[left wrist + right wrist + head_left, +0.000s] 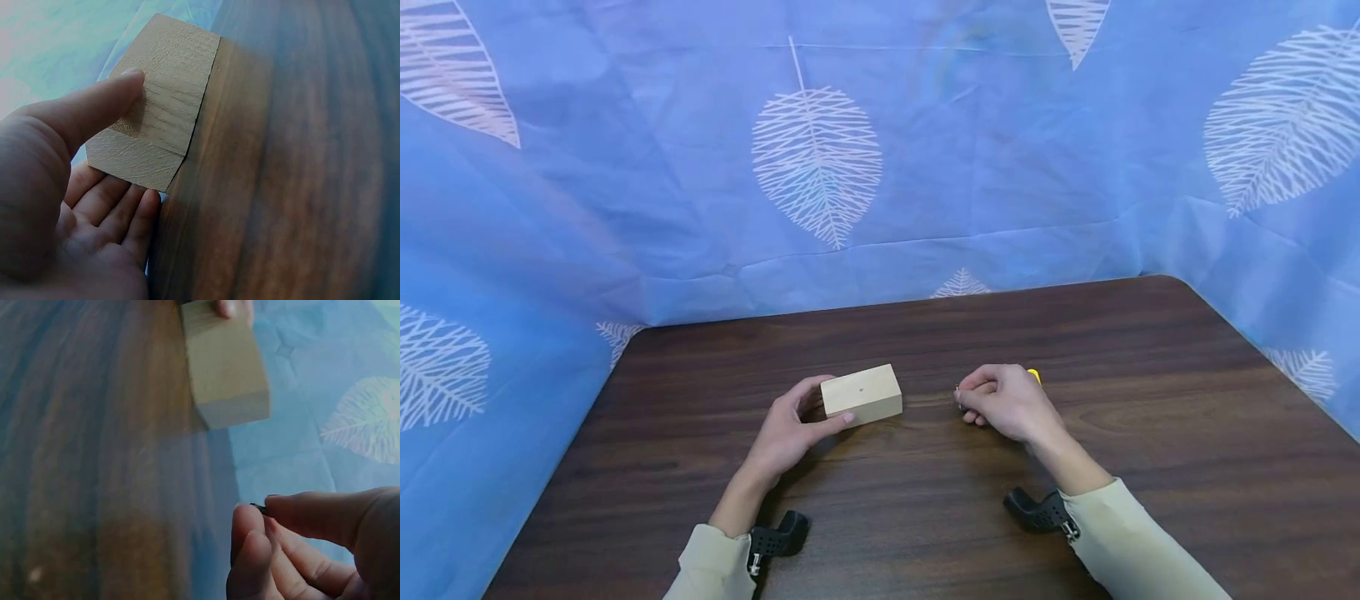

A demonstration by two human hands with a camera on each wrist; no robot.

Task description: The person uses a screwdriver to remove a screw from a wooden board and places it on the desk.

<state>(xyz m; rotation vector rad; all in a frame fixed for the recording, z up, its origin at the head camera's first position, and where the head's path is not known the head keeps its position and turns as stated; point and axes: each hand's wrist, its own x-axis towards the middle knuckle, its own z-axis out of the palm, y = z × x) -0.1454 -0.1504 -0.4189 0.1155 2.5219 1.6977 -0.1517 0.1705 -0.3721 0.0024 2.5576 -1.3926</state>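
Note:
A pale wooden block with a small dark hole in its top face sits on the table, left of the middle. My left hand holds it at its left end, thumb along the near side and fingers behind. In the left wrist view the thumb presses on the side of the block. To the right, apart from the block, my right hand pinches a small thin metal piece between thumb and forefinger. Only its dark tip shows in the right wrist view, so its kind cannot be told.
A yellow thing peeks out behind the right hand, mostly hidden. Both hands work over a dark wood-grain table. A blue curtain with white leaf prints hangs behind the table and along its sides.

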